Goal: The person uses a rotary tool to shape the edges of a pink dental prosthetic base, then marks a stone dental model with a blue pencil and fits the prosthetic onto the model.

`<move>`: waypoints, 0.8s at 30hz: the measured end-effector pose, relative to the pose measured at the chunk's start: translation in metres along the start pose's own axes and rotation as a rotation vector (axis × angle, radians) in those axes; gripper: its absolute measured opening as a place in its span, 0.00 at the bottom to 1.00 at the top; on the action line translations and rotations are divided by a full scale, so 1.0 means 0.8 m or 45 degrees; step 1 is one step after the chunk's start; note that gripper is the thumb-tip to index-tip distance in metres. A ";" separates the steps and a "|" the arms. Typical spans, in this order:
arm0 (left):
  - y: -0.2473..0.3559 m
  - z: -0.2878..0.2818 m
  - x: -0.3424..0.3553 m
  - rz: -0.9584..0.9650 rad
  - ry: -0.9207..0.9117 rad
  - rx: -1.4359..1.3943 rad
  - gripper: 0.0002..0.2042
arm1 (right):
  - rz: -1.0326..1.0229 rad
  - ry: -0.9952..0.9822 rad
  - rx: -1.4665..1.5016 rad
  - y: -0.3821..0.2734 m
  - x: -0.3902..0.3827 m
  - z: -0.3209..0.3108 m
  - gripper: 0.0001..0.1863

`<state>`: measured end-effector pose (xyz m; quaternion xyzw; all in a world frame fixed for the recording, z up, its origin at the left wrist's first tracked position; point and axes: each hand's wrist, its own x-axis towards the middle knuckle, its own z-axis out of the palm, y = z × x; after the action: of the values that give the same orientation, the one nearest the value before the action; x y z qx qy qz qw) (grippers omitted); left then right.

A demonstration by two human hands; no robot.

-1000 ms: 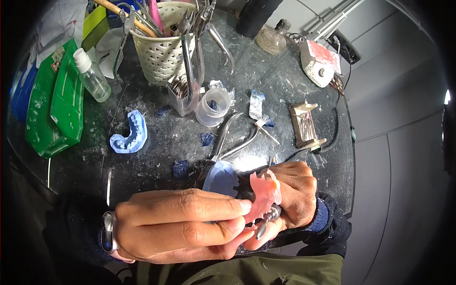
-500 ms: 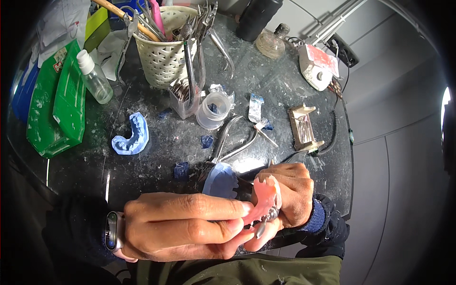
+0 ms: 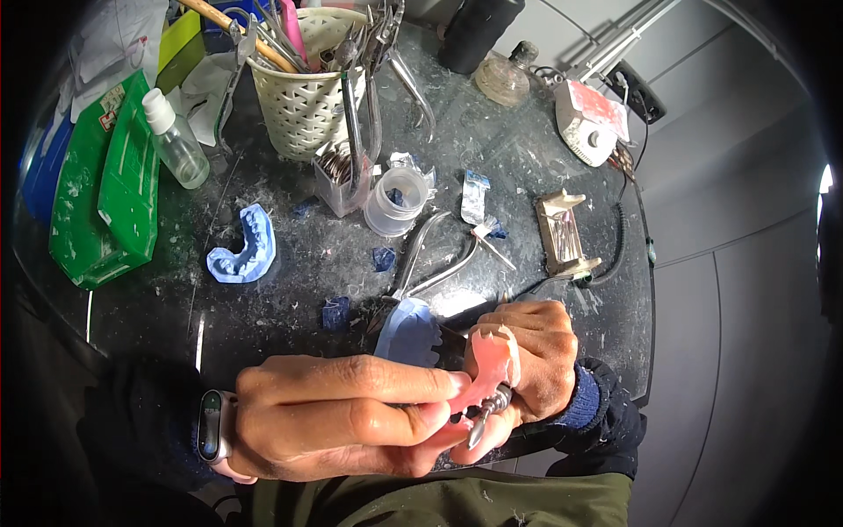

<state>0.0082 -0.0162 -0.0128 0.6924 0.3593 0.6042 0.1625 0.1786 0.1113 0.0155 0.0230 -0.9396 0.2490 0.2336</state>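
Between the fingers and thumb of my left hand [image 3: 342, 413] is a pink denture base [image 3: 492, 364], curved and pale along its outer edge. My right hand [image 3: 536, 351] is closed around a rotary handpiece [image 3: 499, 400]; its body is mostly hidden by my fingers. The handpiece's pointed metal bur [image 3: 477, 432] lies at the lower edge of the denture base, whether touching I cannot tell. Just beyond my hands sits a blue dental cast [image 3: 408, 334], partly covered. Another blue cast [image 3: 246, 249], horseshoe-shaped, rests farther left on the dark bench.
Metal pliers [image 3: 439, 263] lie beyond the near cast, beside a translucent jar [image 3: 395, 204]. A white basket [image 3: 303, 114] of tools stands at the back. Green tray [image 3: 105, 202] and spray bottle [image 3: 180, 145] occupy the left; a bur holder [image 3: 562, 237] and white control box [image 3: 584, 132] the right.
My hands stay almost in place. The denture base and the bur have shifted and tilted very slightly, and the whole view has moved a little.
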 end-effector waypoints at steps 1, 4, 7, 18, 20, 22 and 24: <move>0.002 0.002 0.001 -0.022 0.040 -0.025 0.10 | -0.012 0.024 -0.001 0.001 -0.001 0.001 0.32; 0.002 0.002 0.001 -0.031 0.065 -0.047 0.10 | -0.025 0.079 -0.013 0.003 -0.002 0.005 0.32; 0.001 0.004 0.000 -0.016 0.048 -0.051 0.13 | -0.012 0.077 -0.047 -0.001 0.000 0.002 0.32; -0.001 0.002 0.004 -0.074 0.078 -0.036 0.13 | 0.180 0.028 -0.050 -0.006 0.003 -0.001 0.32; -0.003 0.002 0.004 -0.047 0.076 -0.030 0.12 | 0.181 0.031 -0.040 -0.005 0.001 0.001 0.32; -0.004 0.002 0.003 -0.036 0.078 -0.035 0.12 | 0.183 0.035 -0.031 -0.004 0.001 0.003 0.32; -0.006 0.002 0.003 -0.023 0.078 -0.040 0.12 | 0.195 0.030 -0.026 -0.005 0.002 0.002 0.32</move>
<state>0.0086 -0.0108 -0.0150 0.6674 0.3609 0.6293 0.1679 0.1768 0.1068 0.0170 -0.0543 -0.9383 0.2568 0.2252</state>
